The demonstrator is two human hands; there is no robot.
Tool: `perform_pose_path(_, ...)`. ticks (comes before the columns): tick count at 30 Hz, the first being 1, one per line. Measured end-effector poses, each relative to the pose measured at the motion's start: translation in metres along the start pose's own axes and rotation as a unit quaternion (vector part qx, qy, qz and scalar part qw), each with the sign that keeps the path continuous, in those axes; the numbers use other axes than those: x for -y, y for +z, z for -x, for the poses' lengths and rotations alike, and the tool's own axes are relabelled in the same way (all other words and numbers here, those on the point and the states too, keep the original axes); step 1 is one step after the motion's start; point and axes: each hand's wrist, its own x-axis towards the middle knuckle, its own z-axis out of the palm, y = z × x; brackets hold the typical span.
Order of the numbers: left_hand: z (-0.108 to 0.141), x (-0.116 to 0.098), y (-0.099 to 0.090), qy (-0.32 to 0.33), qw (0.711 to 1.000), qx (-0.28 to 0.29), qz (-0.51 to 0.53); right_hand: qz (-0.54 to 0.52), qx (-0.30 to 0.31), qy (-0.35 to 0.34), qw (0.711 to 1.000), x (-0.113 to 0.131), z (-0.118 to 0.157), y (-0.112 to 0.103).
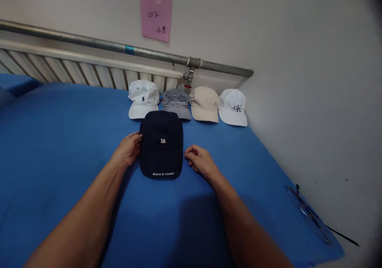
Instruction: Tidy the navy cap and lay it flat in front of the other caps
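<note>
A black cap [161, 152] with small white lettering lies on the blue cloth surface [74, 140], its brim toward me. My left hand [130, 147] is closed on the cap's left edge, some of its fingers hidden behind it. Just off the cap's right side is my right hand [197, 159], its fingers curled together with nothing visible in them. Behind the black cap stand a white cap [144, 96] with a small dark logo, a grey cap [176, 100], a beige cap [204, 102] and a white cap with dark letters [232, 104], side by side.
Eyeglasses [308, 212] lie at the right edge of the blue surface, beside the wall. A white radiator [89, 73] and a metal pipe [98, 42] run along the back. A pink note [155, 17] is stuck to the wall above.
</note>
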Motion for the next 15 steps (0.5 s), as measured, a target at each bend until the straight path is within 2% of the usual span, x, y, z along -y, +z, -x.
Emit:
perform_pose_path(7, 0.0042, 0.0008, -0.0001, 0.021, 0.998, -0.028, -0.054, -0.003, 0.001, -0.003, 1.0, 0.0011, 0.0004, 0.0014)
perform_pose_path(15, 0.0061, 0.0029, -0.001, 0.069, 0.99, -0.023, -0.122, -0.02, 0.004, -0.003, 1.0, -0.0022, -0.002, 0.0007)
